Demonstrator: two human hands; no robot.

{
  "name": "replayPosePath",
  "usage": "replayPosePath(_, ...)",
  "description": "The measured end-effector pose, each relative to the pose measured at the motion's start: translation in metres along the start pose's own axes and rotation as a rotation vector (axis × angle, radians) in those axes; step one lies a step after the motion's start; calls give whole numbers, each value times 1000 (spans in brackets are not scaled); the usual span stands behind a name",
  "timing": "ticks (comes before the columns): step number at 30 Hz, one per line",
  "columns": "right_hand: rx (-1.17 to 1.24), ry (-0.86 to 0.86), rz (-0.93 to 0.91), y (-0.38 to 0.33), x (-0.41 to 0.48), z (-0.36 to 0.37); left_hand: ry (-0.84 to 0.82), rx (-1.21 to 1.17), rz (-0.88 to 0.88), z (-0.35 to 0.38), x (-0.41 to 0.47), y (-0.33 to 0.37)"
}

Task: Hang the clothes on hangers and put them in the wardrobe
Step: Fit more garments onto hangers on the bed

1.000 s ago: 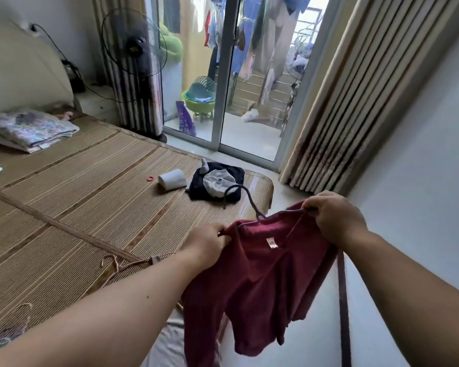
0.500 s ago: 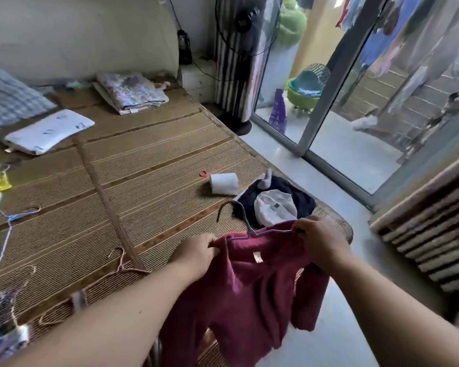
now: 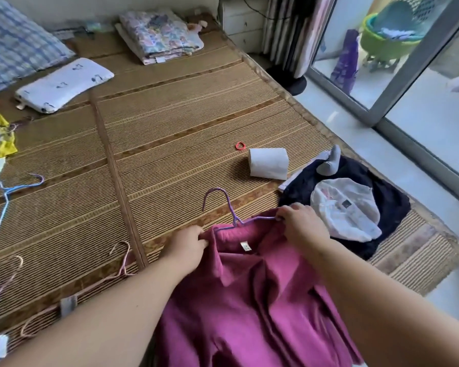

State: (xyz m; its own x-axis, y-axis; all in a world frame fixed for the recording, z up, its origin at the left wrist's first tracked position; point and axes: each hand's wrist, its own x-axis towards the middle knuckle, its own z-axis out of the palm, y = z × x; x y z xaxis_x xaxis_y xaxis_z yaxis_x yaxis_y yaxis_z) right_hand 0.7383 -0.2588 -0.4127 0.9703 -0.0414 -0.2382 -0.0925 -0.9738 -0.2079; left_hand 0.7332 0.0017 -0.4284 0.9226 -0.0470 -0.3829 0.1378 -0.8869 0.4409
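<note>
While the shirt (image 3: pixel 249 300) hangs in front of the person, nearer than the paper roll (image 3: pixel 268 163), its collar sits over a hanger (image 3: pixel 223 200) whose hook points up toward the roll. The left hand (image 3: pixel 188 245) pinches the collar's left side; the right hand (image 3: pixel 300 223) pinches the hanger's wire arm. A dark clothes pile (image 3: pixel 355 181) lies just right of the roll, and a pink hanger (image 3: pixel 122 260) lies to its near left.

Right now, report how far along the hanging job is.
Done: nothing visible; no wardrobe in view. In hand: left hand pinches the magenta shirt at the collar, right hand grips the purple hanger, partly inside it. Left: dark garment and white garment on the mat; pink hanger and blue hanger lie spare.
</note>
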Motion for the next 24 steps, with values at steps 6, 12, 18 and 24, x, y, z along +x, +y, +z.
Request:
replayPosePath(6, 92, 20, -28, -14, 51, 63, -50, 55, -85, 26, 41, -31)
replayPosePath(12, 102, -7, -47, -21, 45, 79, -37, 18, 66, 22, 41, -23)
replayPosePath(18, 125, -37, -136, -34, -12, 30, -14, 89, 185, -9, -5, 16)
replayPosePath(24, 49, 10, -264, -66, -114, -56, 90, 70, 268, -54, -110, 43)
